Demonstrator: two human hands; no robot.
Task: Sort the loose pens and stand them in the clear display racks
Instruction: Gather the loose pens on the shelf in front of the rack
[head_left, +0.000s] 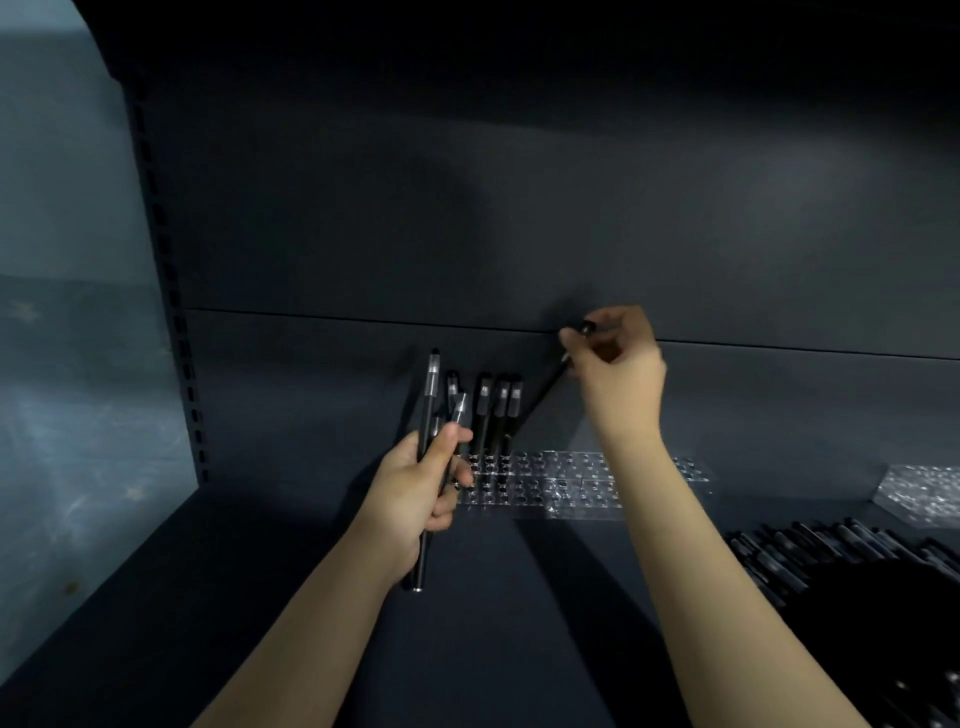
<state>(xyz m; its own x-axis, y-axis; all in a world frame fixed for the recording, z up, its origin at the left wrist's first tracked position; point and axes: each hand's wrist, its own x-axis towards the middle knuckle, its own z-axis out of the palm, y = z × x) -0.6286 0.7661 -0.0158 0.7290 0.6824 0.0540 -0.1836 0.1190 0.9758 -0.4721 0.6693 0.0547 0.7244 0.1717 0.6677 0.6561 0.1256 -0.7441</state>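
A clear display rack (566, 480) with rows of round holes lies on the dark shelf, in the middle. Several black pens (497, 410) stand upright in its left end. My left hand (415, 491) grips two black pens (427, 457) just left of the rack, their silver-banded ends pointing up. My right hand (618, 364) pinches the top of one black pen (540, 400), which slants down to the left, its lower tip near the rack's left holes beside the standing pens.
A heap of loose black pens (852, 566) lies at the right on the shelf. A second clear rack (924, 491) sits at the far right. The shelf's back panel (467, 208) rises close behind the racks, and a slotted upright (171, 322) stands at the left.
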